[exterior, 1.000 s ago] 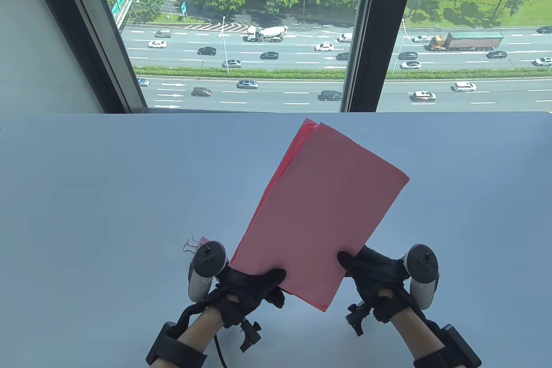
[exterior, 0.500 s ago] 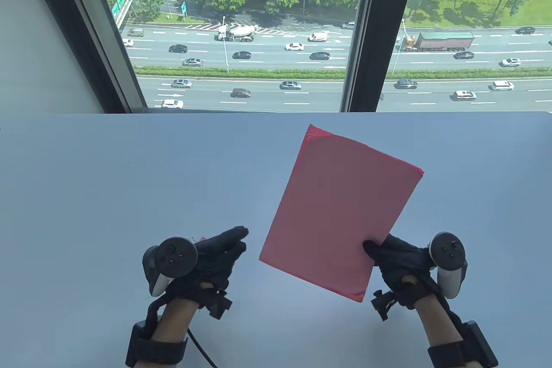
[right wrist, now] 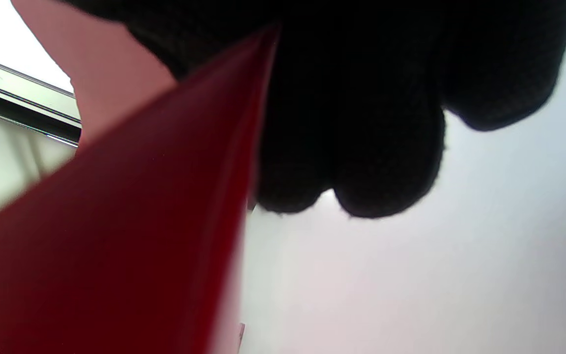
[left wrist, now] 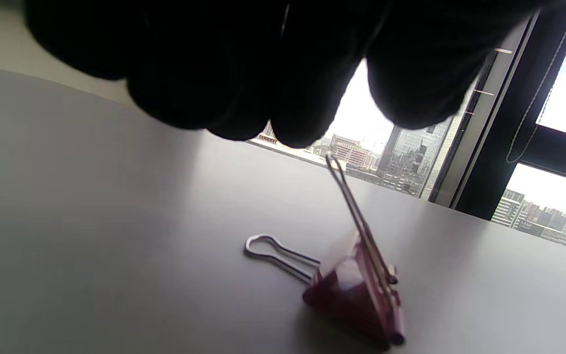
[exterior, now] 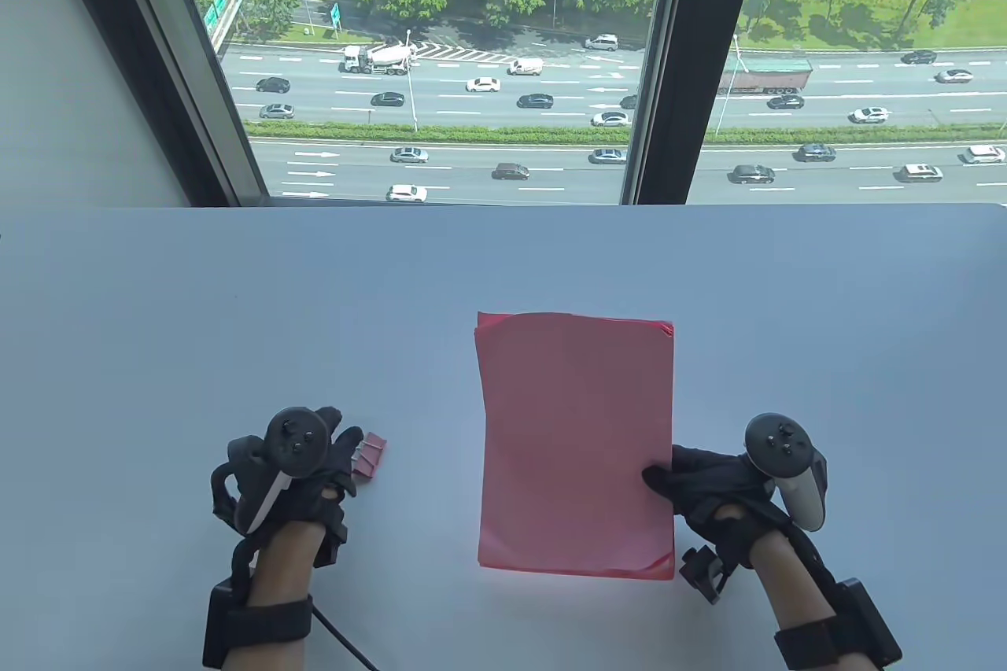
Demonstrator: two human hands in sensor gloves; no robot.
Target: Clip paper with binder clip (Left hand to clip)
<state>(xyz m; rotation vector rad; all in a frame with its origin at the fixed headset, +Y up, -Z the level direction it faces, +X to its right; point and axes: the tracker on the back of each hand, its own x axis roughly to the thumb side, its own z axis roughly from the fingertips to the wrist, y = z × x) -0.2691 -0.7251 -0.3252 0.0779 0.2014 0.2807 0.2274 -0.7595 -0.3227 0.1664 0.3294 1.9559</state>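
A stack of pink paper (exterior: 574, 451) lies square to me, right of the table's middle. My right hand (exterior: 669, 478) grips its right edge near the front corner, thumb on top. In the right wrist view the paper (right wrist: 116, 236) is held under my gloved fingers (right wrist: 361, 162). A small pink binder clip (exterior: 368, 455) lies on the table to the left of the paper. My left hand (exterior: 342, 443) hovers over it and holds nothing. In the left wrist view the clip (left wrist: 356, 285) has one wire handle upright and one flat, with my fingertips (left wrist: 293, 118) just above the upright handle.
The pale grey table (exterior: 157, 325) runs back to a window (exterior: 440, 73) along its far edge. A dark window frame post (exterior: 661, 73) stands behind the paper.
My left hand let go of the paper and moved left over the binder clip. My right hand brought the tilted paper down and turned it square to me.
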